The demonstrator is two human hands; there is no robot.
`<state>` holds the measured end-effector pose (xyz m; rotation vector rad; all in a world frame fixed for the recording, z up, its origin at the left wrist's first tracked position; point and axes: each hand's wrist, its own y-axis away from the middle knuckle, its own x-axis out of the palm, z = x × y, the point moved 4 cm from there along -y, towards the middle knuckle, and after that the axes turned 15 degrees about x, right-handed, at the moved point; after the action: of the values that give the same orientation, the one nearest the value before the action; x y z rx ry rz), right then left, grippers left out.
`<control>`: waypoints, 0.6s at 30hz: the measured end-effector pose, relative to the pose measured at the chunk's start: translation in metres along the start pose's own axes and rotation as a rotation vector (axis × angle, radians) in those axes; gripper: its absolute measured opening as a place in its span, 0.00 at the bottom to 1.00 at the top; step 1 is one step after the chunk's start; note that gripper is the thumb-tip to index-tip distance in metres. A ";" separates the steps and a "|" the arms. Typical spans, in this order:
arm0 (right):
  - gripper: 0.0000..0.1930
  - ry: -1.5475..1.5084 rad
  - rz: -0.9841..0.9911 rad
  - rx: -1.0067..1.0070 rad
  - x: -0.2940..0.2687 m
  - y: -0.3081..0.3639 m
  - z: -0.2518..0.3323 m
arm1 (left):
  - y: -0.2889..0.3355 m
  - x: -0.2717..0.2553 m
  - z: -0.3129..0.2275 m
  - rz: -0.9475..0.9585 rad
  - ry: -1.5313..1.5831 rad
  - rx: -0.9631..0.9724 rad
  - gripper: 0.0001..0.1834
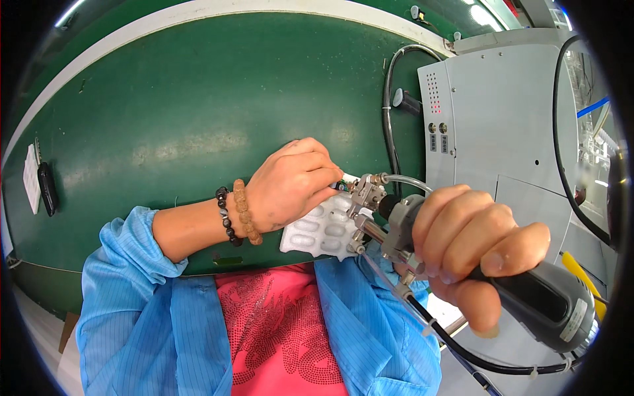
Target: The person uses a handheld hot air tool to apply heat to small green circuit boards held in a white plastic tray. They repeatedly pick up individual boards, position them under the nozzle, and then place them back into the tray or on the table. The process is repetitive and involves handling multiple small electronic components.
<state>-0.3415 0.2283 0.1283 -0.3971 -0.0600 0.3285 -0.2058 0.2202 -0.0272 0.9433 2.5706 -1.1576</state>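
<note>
My right hand (479, 247) is wrapped around a grey and black powered screwdriver (555, 300), with a metal head and a clear hose at its front. The metal tip (365, 191) points left, toward the fingers of my left hand (297, 181). Those fingers are pinched together on a small part (342, 185) with green and dark bits; most of it is hidden behind them and the tool tip. Under the tip lies a white moulded tray (307, 237) with oval pockets, partly covered by my left hand and the tool.
A grey metal box (495, 112) with small lights and connectors stands at the right. A black cable (389, 99) curves along its left side, near a dark cylinder (407, 101). On the green table (185, 86), a notebook (31, 178) and a black object (47, 188) lie far left.
</note>
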 end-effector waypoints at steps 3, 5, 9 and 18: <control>0.22 0.005 -0.054 0.011 -0.003 0.001 0.004 | -0.002 -0.003 0.000 0.012 0.012 -0.002 0.15; 0.21 0.015 -0.088 -0.030 -0.006 0.009 0.023 | -0.005 -0.002 0.001 0.016 0.034 0.000 0.15; 0.21 -0.143 -0.102 -0.202 -0.014 0.044 0.058 | 0.009 -0.002 -0.002 -0.033 0.020 -0.098 0.15; 0.21 -0.070 -0.079 -0.131 -0.013 0.046 0.068 | -0.042 -0.081 0.032 -0.032 0.106 -0.395 0.14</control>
<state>-0.3756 0.2895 0.1727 -0.5116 -0.1658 0.2612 -0.1707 0.1376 0.0086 0.8897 2.7582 -0.5802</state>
